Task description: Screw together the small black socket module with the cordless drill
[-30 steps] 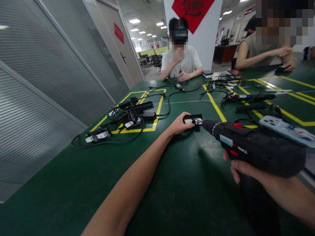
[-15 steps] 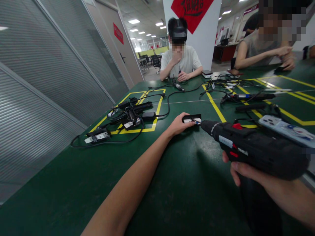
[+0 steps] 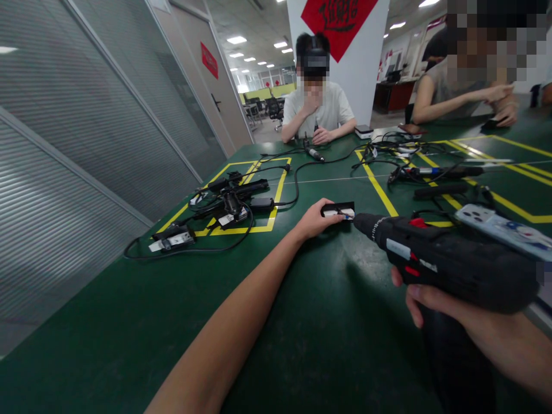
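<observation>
My left hand (image 3: 314,221) reaches forward, its fingers and thumb closed on a small black case (image 3: 346,206) with a white part and what look like thin wires inside. My right hand (image 3: 452,305) is wrapped round the grip of a black cordless drill (image 3: 457,264) with red switches. The drill points left, its chuck (image 3: 364,223) close to the right end of the case. Whether the tip touches the case I cannot tell. Much of the drill's lower grip is in dark shadow.
On the green table (image 3: 276,345) a pile of black devices and cables (image 3: 233,201) lies at left. More cables, a dark screwdriver-like tool (image 3: 448,171) and a light blue patterned object (image 3: 504,227) lie at right. Two people (image 3: 319,109) sit across the table.
</observation>
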Demonstrator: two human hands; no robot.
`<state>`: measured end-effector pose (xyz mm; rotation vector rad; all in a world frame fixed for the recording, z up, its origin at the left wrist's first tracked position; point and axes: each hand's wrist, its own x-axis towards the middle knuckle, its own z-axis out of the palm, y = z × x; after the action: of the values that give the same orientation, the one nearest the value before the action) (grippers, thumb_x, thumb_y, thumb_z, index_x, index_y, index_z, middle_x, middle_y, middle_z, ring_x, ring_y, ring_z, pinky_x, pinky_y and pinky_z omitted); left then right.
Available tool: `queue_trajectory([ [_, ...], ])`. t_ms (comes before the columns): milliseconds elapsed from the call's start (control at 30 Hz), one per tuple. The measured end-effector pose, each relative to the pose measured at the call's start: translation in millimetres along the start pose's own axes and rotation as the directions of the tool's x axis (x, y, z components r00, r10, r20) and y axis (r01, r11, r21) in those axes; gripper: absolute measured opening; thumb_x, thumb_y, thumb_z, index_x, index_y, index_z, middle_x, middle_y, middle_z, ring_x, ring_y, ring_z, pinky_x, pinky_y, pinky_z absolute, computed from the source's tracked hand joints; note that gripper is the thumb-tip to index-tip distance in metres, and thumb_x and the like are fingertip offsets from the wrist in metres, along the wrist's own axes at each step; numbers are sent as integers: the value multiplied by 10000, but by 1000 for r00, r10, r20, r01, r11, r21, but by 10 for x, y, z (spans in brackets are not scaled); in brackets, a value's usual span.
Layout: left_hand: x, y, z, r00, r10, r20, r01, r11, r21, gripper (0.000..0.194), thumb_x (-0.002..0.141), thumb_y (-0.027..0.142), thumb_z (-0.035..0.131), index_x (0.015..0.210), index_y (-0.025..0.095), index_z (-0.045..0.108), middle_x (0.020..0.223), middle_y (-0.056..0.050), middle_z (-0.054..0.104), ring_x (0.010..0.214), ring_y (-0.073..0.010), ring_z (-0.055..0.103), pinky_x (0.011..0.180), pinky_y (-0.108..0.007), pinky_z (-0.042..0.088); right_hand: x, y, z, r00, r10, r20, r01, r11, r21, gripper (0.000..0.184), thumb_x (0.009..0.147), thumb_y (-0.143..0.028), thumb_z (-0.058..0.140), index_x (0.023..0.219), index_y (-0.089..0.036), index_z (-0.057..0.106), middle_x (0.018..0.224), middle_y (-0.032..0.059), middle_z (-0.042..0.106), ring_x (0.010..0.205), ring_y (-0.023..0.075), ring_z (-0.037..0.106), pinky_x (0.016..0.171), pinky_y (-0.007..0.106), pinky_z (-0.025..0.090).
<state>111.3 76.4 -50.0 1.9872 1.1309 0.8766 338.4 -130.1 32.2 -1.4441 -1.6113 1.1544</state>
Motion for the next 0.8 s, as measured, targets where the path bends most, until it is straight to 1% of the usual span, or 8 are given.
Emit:
queue_trajectory([
  [67,3,2,-2,1000,5,-1,-5,1000,-2,533,709,515,681,1083,154,563,965,-52,645,817,-154,593,724,-270,469,-3,20,18,1000,10,-2,-10,1000,-13,355,813,-514,568,535,-307,645,537,-33,659,513,179,607,585,301,530],
  [200,-4,17,-12,1000,15,16,-15,1000,-20,525,715,505,678,1082,149,561,959,-49,646,793,-142,586,712,-258,461,15,20,46,1000,15,-6,-15,999,36,193,793,-503,606,750,-328,676,545,-51,648,533,189,613,601,312,518],
  [333,-8,14,-7,1000,5,17,-4,1000,-27,522,721,509,669,1083,148,560,942,-47,644,767,-136,578,680,-248,454,20,18,38,998,53,19,-54,995,82,186,832,-468,588,916,-312,647,667,-49,689,586,182,634,638,322,490],
  [467,1,-11,8,1000,10,18,-9,999,-45,506,719,490,676,1079,153,559,945,-46,643,784,-138,584,704,-257,464,15,50,38,999,33,12,-34,996,83,200,827,-488,587,842,-295,636,615,-52,660,603,189,623,671,336,475],
  [567,5,-12,8,1000,-2,26,3,999,-40,507,709,464,692,1086,156,553,934,-45,639,790,-143,588,710,-263,468,22,62,44,999,43,-2,-43,998,34,253,813,-525,585,808,-283,663,622,-38,660,632,210,626,707,365,462],
  [700,7,10,-10,999,4,48,-2,999,-49,515,691,426,711,1097,156,545,916,-38,630,780,-141,583,704,-260,465,31,64,51,996,85,1,-84,995,-52,355,803,-569,568,644,-266,664,647,-11,664,718,229,630,759,377,442],
  [733,8,15,-15,999,4,53,-1,999,-49,519,687,422,713,1099,156,543,917,-38,628,780,-141,581,705,-260,464,31,65,53,995,103,6,-103,994,-49,356,801,-582,562,666,-271,671,645,-13,665,703,225,626,740,372,444],
  [800,9,22,-24,999,-1,54,3,999,-37,526,681,417,714,1105,157,541,925,-38,625,787,-143,577,712,-262,463,28,64,55,991,136,7,-136,990,-36,336,803,-594,554,800,-289,696,642,-25,668,650,210,614,703,363,443],
])
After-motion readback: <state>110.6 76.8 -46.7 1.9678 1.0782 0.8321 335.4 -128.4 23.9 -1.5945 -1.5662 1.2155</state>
